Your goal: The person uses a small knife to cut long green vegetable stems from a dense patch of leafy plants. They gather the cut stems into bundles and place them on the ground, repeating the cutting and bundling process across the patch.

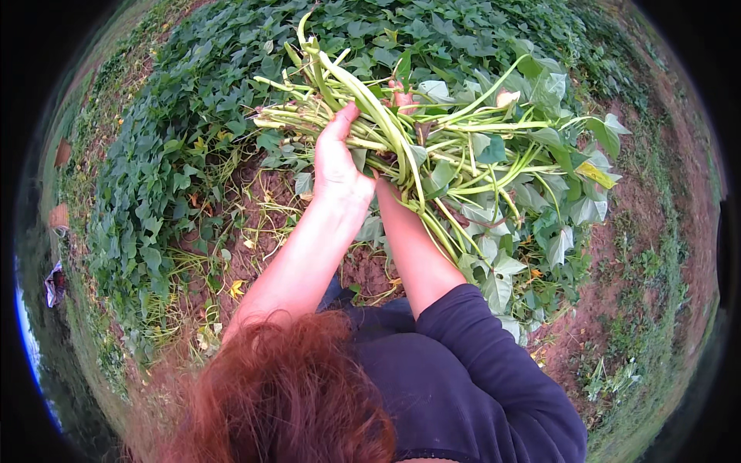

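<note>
A thick bundle of sweet potato stems [455, 147] is held up in front of me, above the ground. Its pale cut-looking ends point left, while broad leaves [552, 147] and one yellowing leaf [596, 174] hang off to the right. My left hand [336, 158] is closed around the stems near the left end, thumb lying over them. Most of my right hand [401, 99] is hidden by the bundle; reddish fingers show beyond it, wrapped round the stems from the far side. Several longer stems slant down across my right forearm.
Dense green vines [162, 170] spread ahead and to the left. Reddish-brown soil [258, 204] with bare stems and yellow leaves lies beneath my arms. A dirt strip [629, 285] with grass runs along the right. A dark and whitish object [54, 284] lies far left.
</note>
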{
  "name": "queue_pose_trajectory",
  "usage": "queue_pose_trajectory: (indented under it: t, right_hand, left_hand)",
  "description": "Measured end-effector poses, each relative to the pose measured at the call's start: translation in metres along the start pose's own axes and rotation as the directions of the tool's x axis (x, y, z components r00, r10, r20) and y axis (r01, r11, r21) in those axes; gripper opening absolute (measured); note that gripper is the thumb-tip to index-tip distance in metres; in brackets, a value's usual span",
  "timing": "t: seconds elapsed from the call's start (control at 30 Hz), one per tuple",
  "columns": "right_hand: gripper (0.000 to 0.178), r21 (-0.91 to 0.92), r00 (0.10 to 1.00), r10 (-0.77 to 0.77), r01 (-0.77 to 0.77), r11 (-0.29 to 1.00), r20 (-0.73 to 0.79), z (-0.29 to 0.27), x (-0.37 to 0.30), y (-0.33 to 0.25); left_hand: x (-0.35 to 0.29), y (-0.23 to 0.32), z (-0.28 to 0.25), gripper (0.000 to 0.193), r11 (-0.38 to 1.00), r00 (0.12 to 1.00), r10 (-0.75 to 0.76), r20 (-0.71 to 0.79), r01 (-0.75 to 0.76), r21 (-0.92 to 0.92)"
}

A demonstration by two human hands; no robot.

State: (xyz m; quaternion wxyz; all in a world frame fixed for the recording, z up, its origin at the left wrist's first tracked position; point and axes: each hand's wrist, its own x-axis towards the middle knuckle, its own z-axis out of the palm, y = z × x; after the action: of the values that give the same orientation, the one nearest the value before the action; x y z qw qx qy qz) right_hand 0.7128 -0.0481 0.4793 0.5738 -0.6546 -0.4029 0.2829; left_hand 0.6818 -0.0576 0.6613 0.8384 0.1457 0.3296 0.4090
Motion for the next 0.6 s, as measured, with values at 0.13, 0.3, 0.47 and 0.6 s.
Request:
queue_pose_trajectory:
  t: [0.13, 0.3, 0.47, 0.6]
  right_hand:
    - [0.056, -0.096, 1.0, 0.013, -0.012, 0.995, 0.015, -0.001, -0.015, -0.007]
    - [0.064, -0.26, 0.825, 0.135, 0.015, 0.965, 0.549, -0.051, -0.12, -0.081]
    - [0.028, -0.117, 0.517, 0.162, -0.119, 0.986, 0.84, -0.217, -0.084, -0.173]
    - [0.031, -0.586, 0.912, -0.185, 0.381, 0.715, 0.367, -0.204, 0.011, -0.134]
  left_hand:
    - [0.029, -0.01, -0.008, 0.022, 0.997, 1.0, 0.007, -0.025, -0.009, -0.08]
    - [0.065, 0.01, -0.069, 0.026, 0.988, 0.982, 0.06, 0.181, -0.084, 0.13]
    - [0.05, 0.051, -0.11, 0.033, 0.905, 0.944, -0.04, 0.327, -0.105, 0.412]
    - [0.05, 0.063, -0.108, 0.06, 0.771, 0.819, -0.324, 0.473, -0.061, 0.634]
